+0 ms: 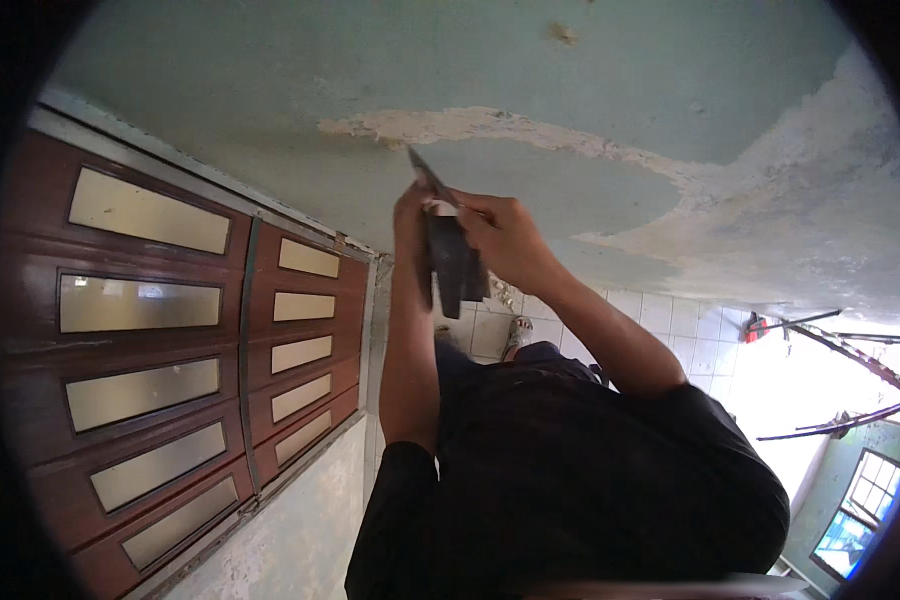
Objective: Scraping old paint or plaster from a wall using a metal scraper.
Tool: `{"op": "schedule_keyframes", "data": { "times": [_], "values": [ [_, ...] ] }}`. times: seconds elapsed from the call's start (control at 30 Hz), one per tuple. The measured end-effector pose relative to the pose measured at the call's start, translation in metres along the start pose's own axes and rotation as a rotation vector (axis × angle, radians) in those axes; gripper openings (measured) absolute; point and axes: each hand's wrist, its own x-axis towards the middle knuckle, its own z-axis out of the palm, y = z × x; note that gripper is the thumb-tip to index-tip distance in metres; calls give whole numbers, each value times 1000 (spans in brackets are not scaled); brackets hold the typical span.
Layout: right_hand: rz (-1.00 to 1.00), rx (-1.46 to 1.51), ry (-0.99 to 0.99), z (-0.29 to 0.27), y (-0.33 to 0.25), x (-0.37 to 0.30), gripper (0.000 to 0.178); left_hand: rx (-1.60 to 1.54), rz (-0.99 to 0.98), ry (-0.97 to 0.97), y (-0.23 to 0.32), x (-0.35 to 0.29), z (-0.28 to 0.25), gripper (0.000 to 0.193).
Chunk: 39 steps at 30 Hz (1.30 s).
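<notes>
Both of my hands are raised close together in front of a pale green wall (450,60) with peeled paint. A flat metal-bladed scraper (431,178) sits between them, its tip by the left end of a bare, flaked strip (490,125). My left hand (410,215) is closed around the tool, fingers partly hidden. My right hand (505,235) is closed too, its fingers pinching near the blade's base. Below the hands hangs a dark, blurred flat part (453,262); whether it is the handle or a second tool I cannot make out.
Brown doors (260,300) with pale glass panes stand along the left. White tiles (660,315) lie beyond my right forearm. Dark thin bars (850,350) jut in at the right, above a window (860,510). A larger bare patch (770,210) spreads over the wall's right side.
</notes>
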Motion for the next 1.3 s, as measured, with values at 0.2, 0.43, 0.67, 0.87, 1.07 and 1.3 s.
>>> {"op": "schedule_keyframes", "data": {
  "times": [0.2, 0.43, 0.67, 0.87, 1.07, 1.3],
  "values": [
    [30, -7, 60, -9, -17, -4, 36, 102, 186, -77, 21, -10, 39, 43],
    [63, -140, 95, 12, -42, 18, 38, 103, 67, -76, 22, 13, 8, 47],
    [148, -236, 130, 28, -51, 0, 36, 8, -66, -160, 20, 15, -9, 44],
    [115, -251, 152, 28, -44, 11, 40, -9, -55, -196, 27, 15, -5, 42],
    [166, -256, 124, 33, -64, 18, 38, -218, -28, -131, 8, 20, -6, 38],
    [100, -283, 198, 27, -44, 7, 35, -47, 27, -160, -5, 21, -7, 29]
  ]
}}
